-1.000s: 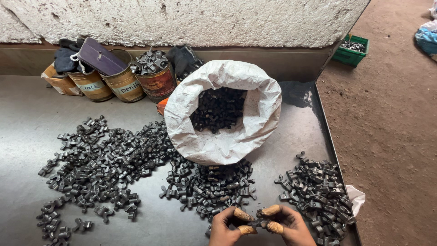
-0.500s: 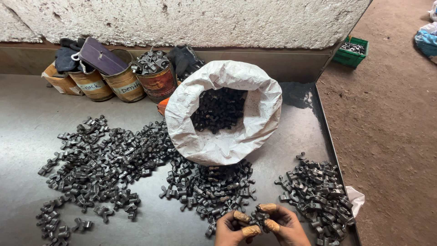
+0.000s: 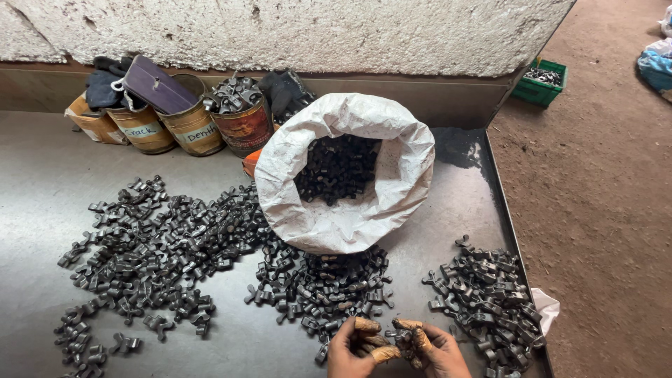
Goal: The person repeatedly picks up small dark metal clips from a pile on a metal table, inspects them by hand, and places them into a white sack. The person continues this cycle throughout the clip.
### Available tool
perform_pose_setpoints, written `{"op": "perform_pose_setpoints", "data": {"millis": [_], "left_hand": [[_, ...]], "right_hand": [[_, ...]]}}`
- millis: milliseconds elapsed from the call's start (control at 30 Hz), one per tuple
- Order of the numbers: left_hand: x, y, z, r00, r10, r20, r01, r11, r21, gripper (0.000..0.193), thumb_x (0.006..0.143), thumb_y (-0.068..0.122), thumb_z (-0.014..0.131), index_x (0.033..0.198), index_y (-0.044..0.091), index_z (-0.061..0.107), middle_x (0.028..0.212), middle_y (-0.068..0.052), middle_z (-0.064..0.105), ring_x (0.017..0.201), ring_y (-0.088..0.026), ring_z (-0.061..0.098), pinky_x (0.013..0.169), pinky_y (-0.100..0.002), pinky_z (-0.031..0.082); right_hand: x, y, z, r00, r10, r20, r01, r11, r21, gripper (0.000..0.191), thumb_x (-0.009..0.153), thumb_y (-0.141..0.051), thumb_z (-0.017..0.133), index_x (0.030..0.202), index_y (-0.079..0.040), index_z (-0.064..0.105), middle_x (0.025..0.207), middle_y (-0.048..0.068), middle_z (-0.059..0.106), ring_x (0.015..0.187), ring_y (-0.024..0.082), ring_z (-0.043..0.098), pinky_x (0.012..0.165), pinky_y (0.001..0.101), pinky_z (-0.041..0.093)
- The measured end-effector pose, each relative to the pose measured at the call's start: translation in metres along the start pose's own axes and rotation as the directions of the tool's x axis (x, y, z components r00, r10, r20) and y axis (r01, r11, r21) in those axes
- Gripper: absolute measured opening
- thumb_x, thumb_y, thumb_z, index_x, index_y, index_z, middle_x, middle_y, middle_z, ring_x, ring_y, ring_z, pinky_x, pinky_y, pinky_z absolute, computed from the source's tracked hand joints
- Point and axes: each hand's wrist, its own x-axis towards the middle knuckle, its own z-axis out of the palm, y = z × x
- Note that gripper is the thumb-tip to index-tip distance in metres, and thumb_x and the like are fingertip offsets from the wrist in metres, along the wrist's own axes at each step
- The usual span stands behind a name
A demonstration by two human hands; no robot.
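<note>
Left hand (image 3: 353, 350) at bottom edge of view, fingers curled, fingertips stained orange-brown, pinched on small dark metal part (image 3: 393, 339). Right hand (image 3: 434, 350) close beside it, fingers likewise curled on same part, thumbs nearly touching. Part held just above grey metal tabletop (image 3: 42, 210), at near edge of middle heap.

Middle heap of dark forged pieces (image 3: 322, 290) spread in front of white sack (image 3: 350, 175), touching its base. Sack upright, mouth rolled down and open, filled with more dark pieces (image 3: 337, 168). Large left heap (image 3: 154, 252) scattered loosely across tabletop, running from left edge toward sack. Smaller right heap (image 3: 486, 301) apart from middle heap, near raised right rim of tabletop; scrap of white cloth (image 3: 546, 308) at that rim.

Row of rusty tin cans (image 3: 192, 129) against back wall, one can (image 3: 241, 119) heaped with metal pieces, another covered by purple flat object (image 3: 157, 84). Dark gloves or cloth (image 3: 287, 91) behind cans. Rough whitewashed wall (image 3: 315, 28) above. Green crate (image 3: 539, 80) on dirt floor (image 3: 602, 210) beyond tabletop, holding further parts.
</note>
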Motion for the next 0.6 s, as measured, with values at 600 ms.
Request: {"op": "perform_pose_setpoints", "data": {"millis": [600], "left_hand": [[0.02, 0.144, -0.009, 0.942, 0.322, -0.098, -0.321, 0.947, 0.019, 0.042, 0.078, 0.013, 0.085, 0.117, 0.002, 0.074, 0.103, -0.003, 0.077, 0.09, -0.009, 0.07, 0.082, -0.026, 0.057]], "right_hand": [[0.037, -0.042, 0.117, 0.734, -0.535, 0.419, 0.423, -0.123, -0.898, 0.058, 0.068, 0.01, 0.065, 0.124, -0.003, 0.06, 0.125, 0.017, 0.063, 0.118, 0.036, 0.056, 0.101, 0.043, 0.046]]}}
